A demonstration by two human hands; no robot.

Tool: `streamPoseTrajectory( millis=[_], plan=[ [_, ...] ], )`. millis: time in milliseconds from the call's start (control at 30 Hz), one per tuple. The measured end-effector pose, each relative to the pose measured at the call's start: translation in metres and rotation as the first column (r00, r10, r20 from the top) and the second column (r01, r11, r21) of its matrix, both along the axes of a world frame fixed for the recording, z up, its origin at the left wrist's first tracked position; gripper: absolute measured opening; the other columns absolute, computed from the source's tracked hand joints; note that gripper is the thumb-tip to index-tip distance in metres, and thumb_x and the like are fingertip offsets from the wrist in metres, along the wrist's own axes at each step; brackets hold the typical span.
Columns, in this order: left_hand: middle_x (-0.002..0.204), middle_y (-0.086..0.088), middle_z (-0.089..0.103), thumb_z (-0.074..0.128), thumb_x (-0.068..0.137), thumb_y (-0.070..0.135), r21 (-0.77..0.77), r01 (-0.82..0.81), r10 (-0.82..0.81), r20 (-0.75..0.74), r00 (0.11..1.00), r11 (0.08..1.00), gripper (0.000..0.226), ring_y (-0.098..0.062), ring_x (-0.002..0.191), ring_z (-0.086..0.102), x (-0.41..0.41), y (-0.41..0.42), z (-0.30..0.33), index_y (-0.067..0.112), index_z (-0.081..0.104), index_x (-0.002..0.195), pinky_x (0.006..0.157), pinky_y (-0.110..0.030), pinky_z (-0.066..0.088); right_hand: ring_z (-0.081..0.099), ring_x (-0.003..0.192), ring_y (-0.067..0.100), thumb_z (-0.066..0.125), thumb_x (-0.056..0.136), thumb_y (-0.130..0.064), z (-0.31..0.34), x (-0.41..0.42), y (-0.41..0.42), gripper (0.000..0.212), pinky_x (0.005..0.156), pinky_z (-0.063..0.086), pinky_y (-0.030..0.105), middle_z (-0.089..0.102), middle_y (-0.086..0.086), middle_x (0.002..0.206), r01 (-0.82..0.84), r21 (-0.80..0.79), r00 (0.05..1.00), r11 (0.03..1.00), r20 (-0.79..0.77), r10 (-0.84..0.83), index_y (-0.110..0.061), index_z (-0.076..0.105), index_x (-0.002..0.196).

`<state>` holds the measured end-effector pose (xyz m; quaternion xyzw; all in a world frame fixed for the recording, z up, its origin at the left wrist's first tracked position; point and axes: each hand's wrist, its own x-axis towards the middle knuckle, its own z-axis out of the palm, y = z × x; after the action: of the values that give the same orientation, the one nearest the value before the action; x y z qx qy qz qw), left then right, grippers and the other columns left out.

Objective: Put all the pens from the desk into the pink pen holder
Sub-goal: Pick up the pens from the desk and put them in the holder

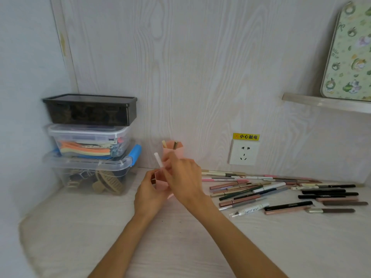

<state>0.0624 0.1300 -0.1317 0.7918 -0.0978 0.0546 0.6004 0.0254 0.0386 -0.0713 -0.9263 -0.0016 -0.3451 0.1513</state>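
The pink pen holder (160, 182) stands on the desk near the back wall, with a taller pink compartment (177, 149) behind it that has a couple of pens inside. My left hand (149, 194) grips the holder's front left side. My right hand (183, 177) pinches a white pen (159, 160), held upright just above the holder's opening. Several pens (281, 192) in pink, black, white and green lie scattered on the desk to the right of my hands.
Three stacked storage boxes (90, 143) fill the back left corner. A wall socket (243, 154) with a yellow warning label sits behind the pens. A floral board (349, 55) leans on a shelf (325, 102) at upper right.
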Motion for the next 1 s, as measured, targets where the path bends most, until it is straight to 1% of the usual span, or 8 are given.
streamPoseTrajectory(
  millis=[200, 333, 433, 467, 633, 733, 900, 1000],
  plan=[
    [0.099, 0.009, 0.059, 0.081, 0.063, 0.034, 0.032, 0.009, -0.010, 0.018, 1.000, 0.999, 0.051, -0.016, 0.097, 0.055, 0.002, 0.000, 0.000, 0.028, 0.054, 0.106, 0.084, -0.034, 0.046, 0.062, 0.072, 0.024, 0.052, 0.089, -0.023, 0.014, 0.001, -0.001, 0.019, 0.060, 0.034, 0.027, 0.071, 0.004, 0.087, -0.038, -0.108, 0.998, 0.993, -0.056, 0.032, -0.020, 0.067, 0.100],
    [0.104, 0.006, 0.065, 0.083, 0.062, 0.030, 0.024, 0.052, -0.052, 0.004, 0.999, 0.998, 0.054, -0.017, 0.099, 0.058, 0.002, 0.002, -0.001, 0.029, 0.057, 0.109, 0.087, -0.039, 0.049, 0.064, 0.075, 0.008, 0.059, 0.085, -0.038, 0.017, -0.030, -0.036, 0.017, 0.063, 0.042, 0.024, 0.072, -0.013, 0.089, -0.093, -0.011, 0.996, 0.996, -0.018, 0.093, -0.033, 0.065, 0.099],
    [0.102, 0.008, 0.065, 0.083, 0.062, 0.035, 0.029, 0.065, -0.065, 0.014, 0.998, 0.997, 0.055, -0.015, 0.097, 0.057, 0.003, 0.003, 0.000, 0.031, 0.056, 0.110, 0.082, -0.033, 0.047, 0.059, 0.064, -0.003, 0.071, 0.077, -0.034, 0.010, -0.063, -0.100, 0.002, 0.062, 0.043, 0.015, 0.068, -0.018, 0.071, -0.129, 0.239, 0.953, 0.963, -0.240, 0.187, -0.034, 0.069, 0.078],
    [0.101, 0.010, 0.064, 0.082, 0.062, 0.036, 0.032, 0.062, -0.062, 0.014, 0.998, 0.998, 0.054, -0.014, 0.096, 0.057, 0.003, 0.003, 0.000, 0.031, 0.056, 0.110, 0.080, -0.032, 0.046, 0.061, 0.067, -0.005, 0.074, 0.075, -0.027, 0.007, -0.075, -0.120, 0.009, 0.063, 0.042, 0.010, 0.070, -0.018, 0.071, -0.149, 0.326, 0.911, 0.934, -0.323, 0.258, -0.035, 0.070, 0.074],
    [0.103, 0.008, 0.060, 0.082, 0.065, 0.034, 0.062, 0.056, -0.057, 0.015, 0.998, 0.996, 0.055, -0.015, 0.097, 0.055, -0.002, 0.003, 0.004, 0.029, 0.054, 0.112, 0.084, -0.035, 0.047, 0.061, 0.093, -0.003, 0.078, 0.071, -0.028, -0.015, -0.110, -0.175, 0.019, 0.084, 0.047, 0.015, 0.069, -0.019, 0.096, -0.132, 0.432, 0.729, 0.892, -0.567, 0.383, -0.039, 0.072, 0.086],
    [0.110, 0.003, 0.061, 0.081, 0.066, 0.031, 0.067, 0.082, -0.083, 0.012, 0.997, 0.994, 0.059, -0.018, 0.102, 0.056, -0.008, 0.003, 0.006, 0.022, 0.054, 0.118, 0.090, -0.041, 0.049, 0.060, 0.088, -0.002, 0.077, 0.072, -0.026, -0.024, -0.104, -0.177, 0.020, 0.082, 0.047, 0.016, 0.067, -0.017, 0.090, -0.138, 0.400, 0.782, 0.906, -0.517, 0.347, -0.042, 0.072, 0.083],
    [0.108, 0.008, 0.063, 0.079, 0.069, 0.029, 0.053, 0.143, -0.145, 0.042, 0.989, 0.988, 0.055, -0.015, 0.102, 0.058, -0.020, 0.012, 0.002, 0.025, 0.056, 0.119, 0.084, -0.032, 0.048, 0.053, 0.090, 0.000, 0.070, 0.079, -0.028, -0.035, -0.096, -0.166, 0.017, 0.079, 0.041, 0.014, 0.065, -0.017, 0.088, -0.143, 0.190, 0.916, 0.971, -0.346, 0.203, -0.038, 0.071, 0.092],
    [0.108, 0.010, 0.063, 0.079, 0.068, 0.033, 0.061, 0.142, -0.145, 0.040, 0.989, 0.988, 0.058, -0.014, 0.102, 0.057, -0.020, 0.013, 0.001, 0.026, 0.055, 0.120, 0.085, -0.031, 0.047, 0.055, 0.092, -0.001, 0.062, 0.086, -0.035, -0.034, -0.095, -0.159, 0.015, 0.083, 0.044, 0.019, 0.067, -0.014, 0.096, -0.140, 0.243, 0.950, 0.960, -0.241, 0.200, -0.036, 0.068, 0.099]
  ],
)
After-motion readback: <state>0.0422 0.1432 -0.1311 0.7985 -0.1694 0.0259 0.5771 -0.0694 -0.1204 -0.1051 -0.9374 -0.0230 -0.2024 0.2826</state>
